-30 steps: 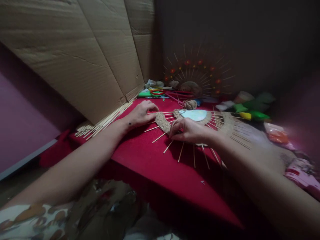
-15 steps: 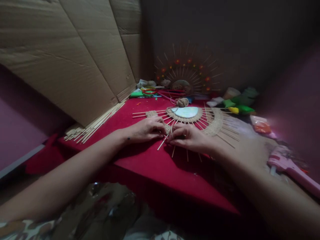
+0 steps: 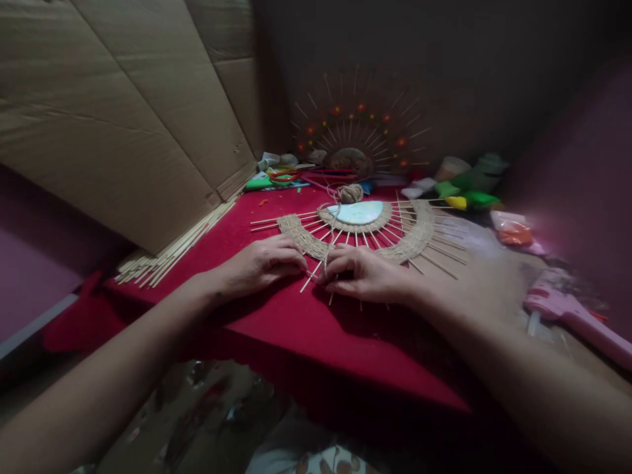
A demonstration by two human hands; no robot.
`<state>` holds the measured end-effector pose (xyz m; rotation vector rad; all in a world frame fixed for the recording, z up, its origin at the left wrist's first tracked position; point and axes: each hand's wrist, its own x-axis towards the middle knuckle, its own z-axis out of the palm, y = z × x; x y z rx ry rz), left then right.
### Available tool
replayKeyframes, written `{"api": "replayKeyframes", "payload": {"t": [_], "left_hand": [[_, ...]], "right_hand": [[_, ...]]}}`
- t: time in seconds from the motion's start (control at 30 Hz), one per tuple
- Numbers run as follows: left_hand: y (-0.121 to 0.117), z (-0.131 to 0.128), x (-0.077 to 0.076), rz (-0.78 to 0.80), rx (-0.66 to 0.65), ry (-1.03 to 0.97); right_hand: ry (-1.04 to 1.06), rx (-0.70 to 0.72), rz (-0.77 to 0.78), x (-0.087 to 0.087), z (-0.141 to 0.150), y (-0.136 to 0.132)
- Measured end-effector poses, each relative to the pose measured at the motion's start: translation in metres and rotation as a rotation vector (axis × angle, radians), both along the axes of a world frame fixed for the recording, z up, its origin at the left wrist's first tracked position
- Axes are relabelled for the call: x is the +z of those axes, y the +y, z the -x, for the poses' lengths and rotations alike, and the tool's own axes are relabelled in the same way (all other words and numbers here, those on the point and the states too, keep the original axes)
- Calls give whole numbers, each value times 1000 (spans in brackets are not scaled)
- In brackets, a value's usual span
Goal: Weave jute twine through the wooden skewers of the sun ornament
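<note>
A sunburst craft [image 3: 395,230] of thin wooden sticks radiating from a pale mirror disc [image 3: 358,212] lies on the red cloth table [image 3: 276,316]. A band of jute twine is woven through the sticks. My left hand [image 3: 261,263] rests curled on the near edge of the woven band, fingers pressed on the sticks. My right hand [image 3: 363,273] is curled beside it, pinching the twine and sticks at the band's near edge. A strand runs from there to a jute twine ball [image 3: 350,193] behind the disc.
A large cardboard sheet [image 3: 123,112] leans at the left above a bundle of spare sticks [image 3: 172,250]. A finished sunburst [image 3: 358,141] stands at the back. Scissors [image 3: 284,176], green and yellow items [image 3: 467,196], an orange packet [image 3: 513,232] and a pink glue gun [image 3: 573,316] lie around.
The craft has been turned, so the woven band now runs round the left side. Both hands have drawn nearer to me and closer together at the near edge. The view has shifted left.
</note>
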<state>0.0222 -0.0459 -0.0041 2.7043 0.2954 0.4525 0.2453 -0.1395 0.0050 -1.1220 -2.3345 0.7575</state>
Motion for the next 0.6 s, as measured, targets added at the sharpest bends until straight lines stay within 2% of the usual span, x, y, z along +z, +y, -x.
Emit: {"api": "replayKeyframes", "payload": {"t": [0.17,0.33,0.47,0.6], "left_hand": [[-7,8,-5,-64,44,56],[-10,11,-1,26,50,80],[-17,2,6,83,130,101],[-27,-16,12,24,277,234]], "right_hand": [[-31,56,-85,-2,9,-5],[-26,72,-98,-1,18,-13],[-29,78,-103,-1,20,-15],[-9,104,-84,-1,19,-14]]}}
